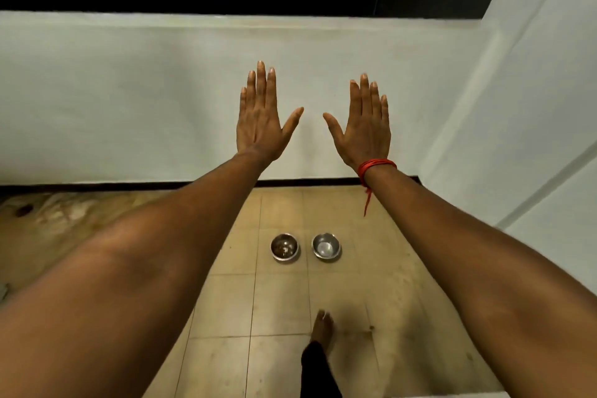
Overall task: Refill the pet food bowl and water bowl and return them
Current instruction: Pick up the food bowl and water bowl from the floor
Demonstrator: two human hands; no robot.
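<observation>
Both hands are up in front of the camera with nothing in them. The left hand (260,121) is spread flat, fingers straight and close together, thumb angled out toward the middle, so that grip is wide open and empty. Same deal with the right hand (363,128): flat, back of the hand to the camera, thumb pointing in toward the other one, holding nothing. The two thumbs are near each other but not touching. There's a red thread (374,166) wound round the right wrist with a loose end dangling down.

Behind the hands is a plain white wall (129,100), with a dark strip along its base where it meets the floor.

Down on the tiled floor (371,294), between the two forearms, sit two small steel bowls side by side, close but apart. The left bowl (284,247) looks to have some brownish stuff in the bottom; can't tell exactly what. The right bowl (326,246) looks shiny and bare inside. Both are upright and well away from the hands.

A bare foot (322,328) is on the tiles closer to the camera than the bowls, with a dark trouser leg above it.
</observation>
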